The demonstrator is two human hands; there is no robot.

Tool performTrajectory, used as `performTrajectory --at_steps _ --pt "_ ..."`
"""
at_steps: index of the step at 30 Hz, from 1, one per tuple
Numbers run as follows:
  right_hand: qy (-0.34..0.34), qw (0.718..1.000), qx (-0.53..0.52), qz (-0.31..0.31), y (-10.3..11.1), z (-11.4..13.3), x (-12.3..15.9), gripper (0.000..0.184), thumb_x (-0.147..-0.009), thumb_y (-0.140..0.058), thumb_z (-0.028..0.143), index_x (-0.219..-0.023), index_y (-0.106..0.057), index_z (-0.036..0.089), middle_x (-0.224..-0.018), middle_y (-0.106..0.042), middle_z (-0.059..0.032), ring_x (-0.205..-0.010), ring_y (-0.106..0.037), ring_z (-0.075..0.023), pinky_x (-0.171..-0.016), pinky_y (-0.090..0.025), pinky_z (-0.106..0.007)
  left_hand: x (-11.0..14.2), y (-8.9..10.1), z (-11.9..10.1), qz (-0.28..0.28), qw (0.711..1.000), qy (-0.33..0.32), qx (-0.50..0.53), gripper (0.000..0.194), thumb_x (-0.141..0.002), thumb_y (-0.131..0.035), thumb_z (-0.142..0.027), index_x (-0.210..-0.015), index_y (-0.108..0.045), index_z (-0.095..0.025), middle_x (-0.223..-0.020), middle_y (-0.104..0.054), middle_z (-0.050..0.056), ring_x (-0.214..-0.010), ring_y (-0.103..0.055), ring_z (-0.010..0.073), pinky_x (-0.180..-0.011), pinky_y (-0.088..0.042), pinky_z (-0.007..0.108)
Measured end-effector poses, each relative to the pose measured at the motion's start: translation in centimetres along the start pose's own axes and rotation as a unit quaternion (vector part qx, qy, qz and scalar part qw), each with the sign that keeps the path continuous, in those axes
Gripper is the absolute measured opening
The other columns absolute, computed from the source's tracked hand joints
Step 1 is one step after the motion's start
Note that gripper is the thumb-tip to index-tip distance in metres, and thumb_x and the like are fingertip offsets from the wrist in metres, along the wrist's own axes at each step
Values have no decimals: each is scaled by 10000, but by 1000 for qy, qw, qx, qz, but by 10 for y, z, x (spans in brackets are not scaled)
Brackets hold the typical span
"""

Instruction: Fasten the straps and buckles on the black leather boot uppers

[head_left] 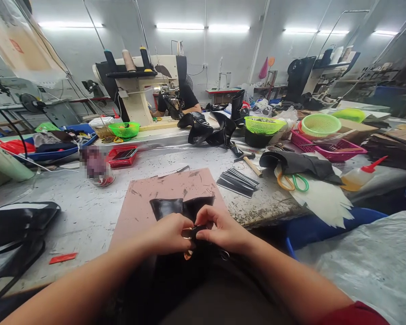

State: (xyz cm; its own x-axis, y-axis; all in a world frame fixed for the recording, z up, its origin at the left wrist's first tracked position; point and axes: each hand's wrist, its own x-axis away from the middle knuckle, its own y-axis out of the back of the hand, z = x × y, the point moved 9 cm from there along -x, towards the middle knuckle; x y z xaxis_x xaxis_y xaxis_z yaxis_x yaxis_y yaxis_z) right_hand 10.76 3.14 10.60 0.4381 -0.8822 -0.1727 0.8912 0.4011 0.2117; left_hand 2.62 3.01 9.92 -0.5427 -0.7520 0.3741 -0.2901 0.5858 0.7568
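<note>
Close to my body, at the front of the table, my left hand (172,231) and my right hand (225,231) meet over black leather work. Both are closed, with fingertips pinching a small black leather piece (199,229) between them. Gold-coloured metal hardware (188,255) shows under the left fingers; its exact kind is partly hidden. A silver-coloured ring (224,255) lies below my right hand. Beyond the fingers, a shiny black leather part (167,208) with two flared ends rests on a pinkish board (176,186).
Right of the board lie black strips (237,182), a hammer (252,164) and scissors (292,182). A glue bottle (363,176) stands near the right edge. Black boots (219,128), a red tray (122,156) and a sewing machine (138,97) are farther back, with a person (189,101) behind.
</note>
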Motion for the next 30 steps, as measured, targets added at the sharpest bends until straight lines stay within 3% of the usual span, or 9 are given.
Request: performTrajectory --at_steps 4,8,10,16,23,30 --pt "1 998 -59 16 3 1 -2 185 -646 -625 121 -758 -492 184 -724 -488 44 -683 -472 -96 -645 -387 -225 3 8 -3 -4 998 -48 52 246 -695 -522 -400 -674 -509 -155 -586 -384 -44 -548 -361 98 -479 -274 203" --pt "-32 993 -80 77 -2 -2 -3 181 -670 -592 97 -808 -507 179 -762 -531 33 -722 -517 -98 -680 -408 -233 3 8 -1 28 992 -62 109 274 -748 -475 -404 -693 -540 -144 -607 -432 -32 -567 -388 104 -518 -295 209" --pt "-55 992 -56 100 -3 -4 -3 152 -694 -568 88 -811 -527 177 -752 -558 28 -722 -540 -103 -687 -420 -239 2 6 1 46 990 -62 120 259 -736 -504 -398 -685 -545 -148 -574 -408 -41 -539 -366 98 -496 -274 208" --pt "-56 991 78 95 4 2 -5 99 -722 -557 90 -771 -575 174 -716 -591 20 -696 -554 -112 -655 -434 -229 -2 2 3 73 987 -63 127 237 -746 -499 -368 -651 -507 -151 -538 -356 -51 -500 -318 84 -458 -236 207" --pt "-47 984 159 72 10 -1 -12 64 -769 -529 185 -795 -585 174 -684 -575 17 -636 -526 -108 -586 -407 -213 0 28 -9 -23 995 -81 -62 167 -781 -442 -299 -828 -551 -182 -687 -539 -21 -627 -476 128 -550 -332 214" --pt "-88 992 69 49 9 -18 -18 198 -828 -431 235 -652 -490 166 -582 -466 27 -567 -469 -104 -566 -405 -219 -7 36 -15 -70 987 -114 -92 149 -782 -462 -285 -832 -561 -186 -798 -599 7 -727 -529 154 -646 -376 240"
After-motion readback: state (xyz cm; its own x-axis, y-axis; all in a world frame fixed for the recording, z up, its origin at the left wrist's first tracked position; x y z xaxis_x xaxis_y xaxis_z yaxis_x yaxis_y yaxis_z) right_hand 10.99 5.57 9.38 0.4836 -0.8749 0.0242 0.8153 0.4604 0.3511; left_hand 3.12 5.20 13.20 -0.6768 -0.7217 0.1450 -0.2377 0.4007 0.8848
